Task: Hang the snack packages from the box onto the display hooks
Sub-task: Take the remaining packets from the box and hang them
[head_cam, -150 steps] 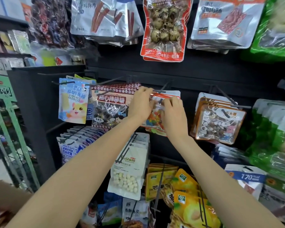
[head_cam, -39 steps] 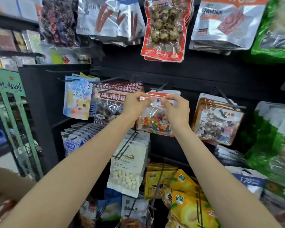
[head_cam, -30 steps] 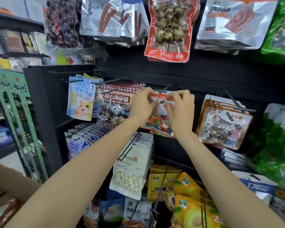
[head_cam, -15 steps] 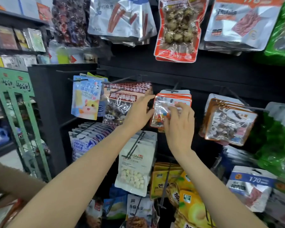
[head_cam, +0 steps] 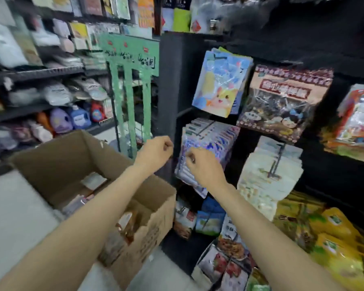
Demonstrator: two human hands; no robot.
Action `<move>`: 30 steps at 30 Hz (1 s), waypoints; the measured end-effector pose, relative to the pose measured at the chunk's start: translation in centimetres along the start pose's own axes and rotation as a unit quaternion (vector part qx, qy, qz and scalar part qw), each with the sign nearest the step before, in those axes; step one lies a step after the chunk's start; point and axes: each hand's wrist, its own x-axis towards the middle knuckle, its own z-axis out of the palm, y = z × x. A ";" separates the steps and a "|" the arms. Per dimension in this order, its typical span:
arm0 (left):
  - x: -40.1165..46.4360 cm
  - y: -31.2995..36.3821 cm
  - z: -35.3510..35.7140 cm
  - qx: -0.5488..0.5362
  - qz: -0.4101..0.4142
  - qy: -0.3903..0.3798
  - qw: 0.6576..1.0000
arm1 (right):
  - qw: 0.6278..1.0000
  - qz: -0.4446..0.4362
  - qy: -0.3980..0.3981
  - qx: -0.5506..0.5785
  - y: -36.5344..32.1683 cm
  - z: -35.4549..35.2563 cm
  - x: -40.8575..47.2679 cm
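We are seeing motion blur, so no writing on the packs is readable. The open brown cardboard box (head_cam: 57, 164) is standing on the floor at left, holding a few snack packages (head_cam: 125, 225). Our left hand (head_cam: 155, 153) and right hand (head_cam: 202, 165) are hanging loosely curled, empty, beside the black display rack (head_cam: 168, 85).

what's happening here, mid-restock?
A person is stocking hanging snacks from a cardboard box at a black display rack. Right now both the left hand and the right hand hold nothing, fingers loosely curled, above the box and beside the rack. Packages remain in the box.
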 end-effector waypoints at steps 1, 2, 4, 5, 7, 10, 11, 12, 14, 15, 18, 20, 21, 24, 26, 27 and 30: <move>-0.3 -2.5 -0.6 0.013 -0.036 -0.003 0.999 | 1.000 -0.009 -0.029 0.005 -1.4 1.9 0.7; -0.5 -5.1 -1.0 0.024 -0.073 -0.009 0.997 | 0.998 -0.021 -0.057 0.011 -2.7 3.7 1.3; -0.8 -10.1 -1.5 0.033 -0.146 -0.018 0.989 | 0.993 -0.040 -0.107 0.030 -4.8 7.4 2.9; -1.0 -12.4 -1.5 0.033 -0.182 -0.018 0.983 | 0.989 -0.046 -0.132 0.043 -5.7 9.1 3.7; -1.1 -16.7 -1.1 0.029 -0.242 -0.017 0.970 | 0.979 -0.056 -0.189 0.060 -7.0 13.0 5.7; -0.7 -22.4 -0.1 0.039 -0.326 -0.042 0.944 | 0.959 -0.065 -0.271 0.060 -8.0 19.6 8.7; -0.5 -24.3 0.6 0.055 -0.356 -0.064 0.931 | 0.950 -0.069 -0.299 0.055 -8.2 21.9 9.6; -0.3 -26.4 1.4 0.068 -0.380 -0.090 0.918 | 0.941 -0.074 -0.326 0.050 -8.3 24.3 10.4; -0.1 -29.6 3.2 0.091 -0.400 -0.138 0.902 | 0.923 -0.072 -0.376 0.039 -8.4 29.2 11.5; -0.3 -31.1 4.1 0.085 -0.412 -0.153 0.894 | 0.912 -0.068 -0.403 0.035 -8.4 31.5 11.8; -1.0 -34.2 6.3 0.093 -0.428 -0.207 0.875 | 0.871 -0.065 -0.487 0.016 -8.1 37.4 12.1; -1.7 -35.6 7.4 0.097 -0.424 -0.256 0.864 | 0.854 -0.065 -0.517 0.008 -8.1 39.3 12.0; -2.0 -36.1 7.8 0.085 -0.427 -0.275 0.857 | 0.859 -0.059 -0.508 0.013 -8.2 39.6 12.0; -2.3 -37.2 8.7 0.044 -0.449 -0.316 0.834 | 0.915 -0.042 -0.401 0.017 -8.9 39.5 11.8; -1.8 -37.1 8.9 0.031 -0.457 -0.317 0.830 | 0.931 -0.019 -0.361 0.040 -9.5 38.9 11.9; -1.5 -36.9 8.8 0.020 -0.460 -0.307 0.833 | 0.932 -0.004 -0.359 0.051 -9.8 38.6 12.1; -0.9 -36.2 8.0 -0.023 -0.459 -0.258 0.850 | 0.935 -0.001 -0.353 0.033 -10.5 37.5 13.0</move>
